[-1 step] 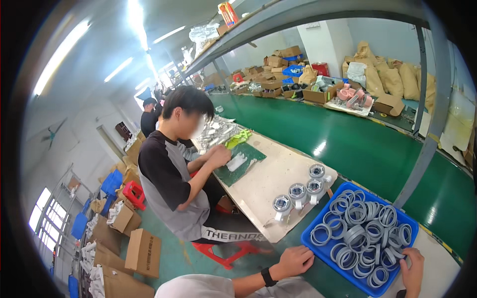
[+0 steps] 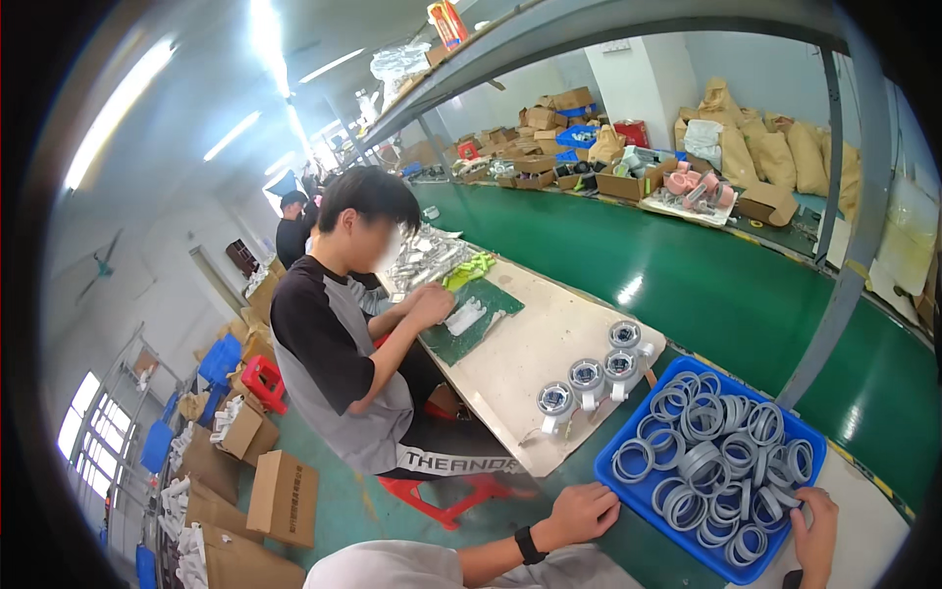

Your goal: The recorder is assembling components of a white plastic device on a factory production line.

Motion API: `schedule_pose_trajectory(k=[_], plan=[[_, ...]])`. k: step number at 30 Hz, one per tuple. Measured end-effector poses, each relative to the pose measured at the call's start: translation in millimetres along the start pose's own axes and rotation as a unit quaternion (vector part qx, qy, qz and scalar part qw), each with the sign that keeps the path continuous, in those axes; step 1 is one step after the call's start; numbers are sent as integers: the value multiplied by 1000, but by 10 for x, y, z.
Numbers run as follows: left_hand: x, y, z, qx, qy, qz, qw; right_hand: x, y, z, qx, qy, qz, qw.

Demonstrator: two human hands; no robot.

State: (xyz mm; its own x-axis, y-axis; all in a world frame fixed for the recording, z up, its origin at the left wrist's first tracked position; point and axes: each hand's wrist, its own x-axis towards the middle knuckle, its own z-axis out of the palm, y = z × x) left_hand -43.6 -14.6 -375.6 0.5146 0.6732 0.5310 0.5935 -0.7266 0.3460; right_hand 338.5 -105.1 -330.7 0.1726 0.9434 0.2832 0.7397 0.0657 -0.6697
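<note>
A blue plastic tray (image 2: 616,478) heaped with grey plastic rings (image 2: 702,461) lies in front of me, at the lower right. My left hand (image 2: 583,512), with a dark band on the wrist, is closed at the tray's near left edge, its fingertips partly hidden. On the opposite side my right hand (image 2: 815,530) has its fingers bent over the rim, close to the outermost rings. Beyond the tray, several round white and grey device housings (image 2: 587,377) with exposed inner parts stand grouped on the pale worktable (image 2: 549,314).
A co-worker (image 2: 343,324) sits at the left on a red stool (image 2: 446,496), hands over white parts on a green mat (image 2: 471,339). A metal shelf post (image 2: 834,304) rises behind the tray. Cartons (image 2: 282,498) stand on the floor at the left.
</note>
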Motion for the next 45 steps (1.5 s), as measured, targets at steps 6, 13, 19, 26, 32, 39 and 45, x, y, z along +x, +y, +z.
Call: schedule_pose_trajectory(k=[6, 13, 19, 26, 32, 39, 45], plan=[[-3, -27, 24, -1, 19, 8, 1000, 32, -133, -39, 3, -2, 23, 1000], [-13, -40, 5, -2, 16, 9, 1000, -38, -25, -31, -18, 21, 35, 999], [-23, -46, 47, 1, 14, 9, 1000, 7, -105, -69, 35, 10, 50, 998], [-6, -60, 23, 4, 18, 2, 1000, 77, -143, -61, 35, 31, 17, 999], [16, -36, 21, -1, 25, 3, 1000, 48, -100, -74, 22, 37, 8, 999], [-90, -50, 47, 12, 20, -2, 1000, -5, -40, -48, 26, 31, 43, 998], [7, -41, 54, 6, 31, 4, 999, 19, -86, -39, 9, 61, 12, 998]])
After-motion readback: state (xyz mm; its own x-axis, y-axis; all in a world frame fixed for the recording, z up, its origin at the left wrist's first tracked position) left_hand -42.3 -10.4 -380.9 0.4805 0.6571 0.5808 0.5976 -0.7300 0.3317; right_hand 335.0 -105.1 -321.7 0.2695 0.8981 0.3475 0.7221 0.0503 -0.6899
